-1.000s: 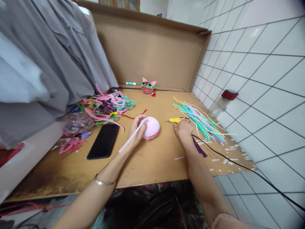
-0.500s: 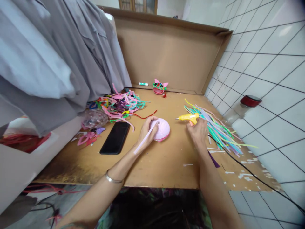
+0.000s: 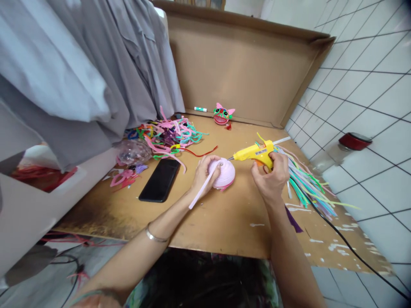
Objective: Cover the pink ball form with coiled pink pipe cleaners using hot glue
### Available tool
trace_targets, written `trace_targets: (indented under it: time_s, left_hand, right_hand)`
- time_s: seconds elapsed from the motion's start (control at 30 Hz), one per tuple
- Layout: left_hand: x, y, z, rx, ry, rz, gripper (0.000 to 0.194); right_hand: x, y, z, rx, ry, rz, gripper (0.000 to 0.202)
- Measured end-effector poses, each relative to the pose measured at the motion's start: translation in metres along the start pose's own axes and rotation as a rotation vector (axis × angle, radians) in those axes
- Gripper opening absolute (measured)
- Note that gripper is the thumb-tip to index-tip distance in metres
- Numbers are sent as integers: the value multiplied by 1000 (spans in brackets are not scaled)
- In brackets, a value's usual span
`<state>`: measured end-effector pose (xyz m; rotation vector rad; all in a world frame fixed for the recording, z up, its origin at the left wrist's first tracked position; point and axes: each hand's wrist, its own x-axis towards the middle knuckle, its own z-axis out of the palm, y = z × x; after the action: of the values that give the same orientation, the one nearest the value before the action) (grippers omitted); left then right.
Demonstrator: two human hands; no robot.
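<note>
My left hand (image 3: 205, 173) is closed around a rounded pale-lilac coil (image 3: 226, 174) that looks wound from pipe cleaner, with pink showing along its lower edge. A loose lilac strip (image 3: 201, 192) runs from the top of the coil down over my wrist. In my right hand (image 3: 272, 175) is a yellow hot glue gun (image 3: 253, 153), gripped by its handle, a clear glue stick poking out of its back end. The metal nozzle points left and reaches the coil's upper right edge; whether it touches I cannot tell.
A black phone (image 3: 159, 180) lies left of my left hand, below a tangle of coloured pipe cleaners (image 3: 173, 132). Straight pipe cleaners (image 3: 308, 184) are bunched at right, near a black cord (image 3: 334, 226). A small pink-eared animal head (image 3: 222, 114) and a glue-stick-like tube (image 3: 200, 109) stand by the cardboard wall.
My right hand has lifted the glue gun and brought its nozzle left to the coil. The left hand keeps its hold on the coil. The view has shifted slightly.
</note>
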<state>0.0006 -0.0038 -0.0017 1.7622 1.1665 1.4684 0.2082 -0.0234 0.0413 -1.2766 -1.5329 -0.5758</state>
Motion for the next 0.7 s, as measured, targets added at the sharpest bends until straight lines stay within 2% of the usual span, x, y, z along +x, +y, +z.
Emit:
trace_targets:
  time_s: [0.33, 0.7]
  left_hand:
    - [2, 4, -6, -131, -43, -91, 30]
    - [2, -4, -4, -234, -95, -147, 40]
  right_hand:
    - [-5, 11, 11, -17, -84, 109, 29]
    - [-7, 3, 12, 25, -156, 169, 30]
